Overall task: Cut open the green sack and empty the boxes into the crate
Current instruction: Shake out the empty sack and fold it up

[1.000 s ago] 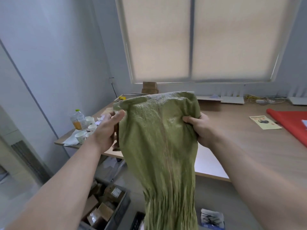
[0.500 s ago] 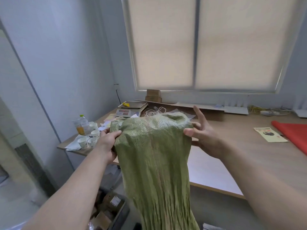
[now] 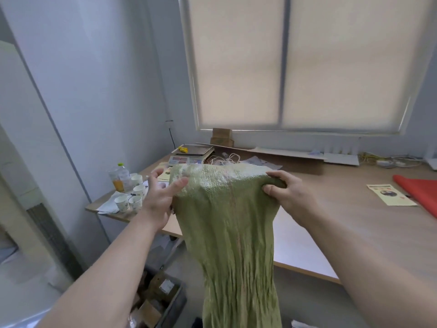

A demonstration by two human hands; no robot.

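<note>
We see the green sack [image 3: 227, 233] held up in the air at centre, in front of the tabletop's [image 3: 354, 221] near edge. It hangs limp & creased, w/ its lower end running out of the bottom of the view. The left hand [image 3: 159, 197] pinches the sack's top left corner, thumb on the near face, fingers behind the edge. The right hand [image 3: 287, 192] grips the top right corner, fingers curled round a bunch of the weave. The sack's top edge lies stretched btw the two hands.

Low at near left sits a dark crate [image 3: 176, 306] w/ cardboard boxes [image 3: 163, 286] in it, left of the hanging sack & apart from it.

On the tabletop at far left are paper cups [image 3: 132, 197], a bottle [image 3: 118, 178] w/ orange liquid & a weighing scale [image 3: 189, 156]. At right a leaflet [image 3: 390, 194] lies just beside a red sheet [image 3: 418, 192]. Pale blinds [image 3: 236, 67] cover the window on the far side.
</note>
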